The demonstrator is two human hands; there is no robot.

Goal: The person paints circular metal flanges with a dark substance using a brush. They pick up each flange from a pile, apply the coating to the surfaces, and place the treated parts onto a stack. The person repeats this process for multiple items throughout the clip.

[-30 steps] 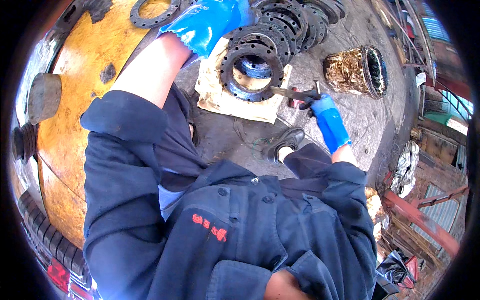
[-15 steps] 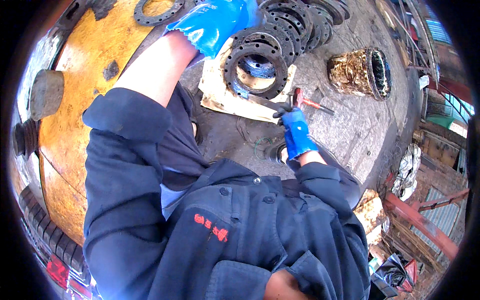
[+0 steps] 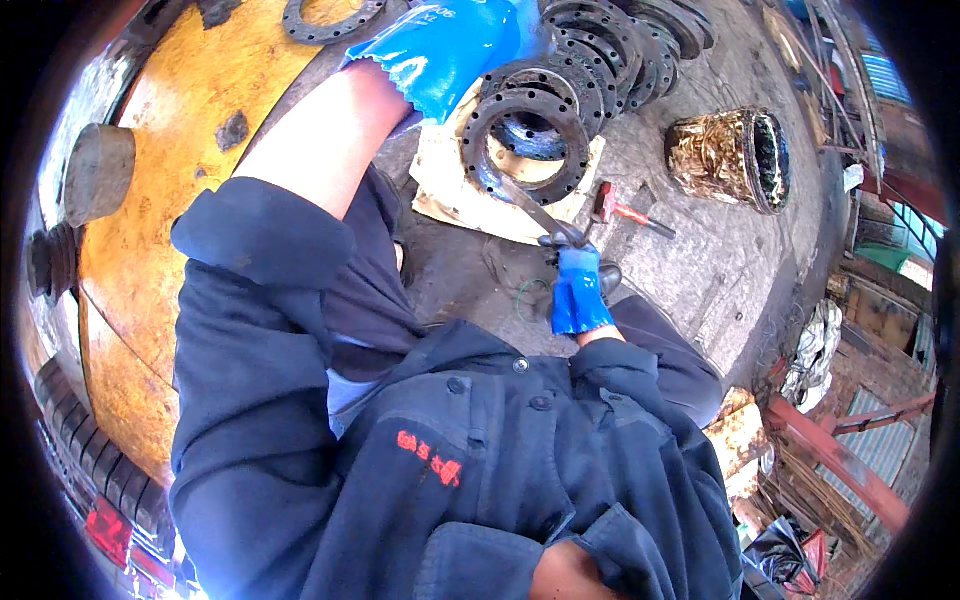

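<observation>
"What's on the floor [image 3: 705,265]?"
"A pale sheet [image 3: 448,195], with the front dark ring [image 3: 475,150] over it."
"And the hands?"
"Left grip [image 3: 485,40], beside the rings: can't tell its state. Right grip [image 3: 575,264]: clamped on a flat metal blade [image 3: 541,214], its far end across the ring's near edge."

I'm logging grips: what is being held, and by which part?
The right hand holds a flat-bladed tool by its near end; whether the left hand holds anything cannot be told.
</observation>
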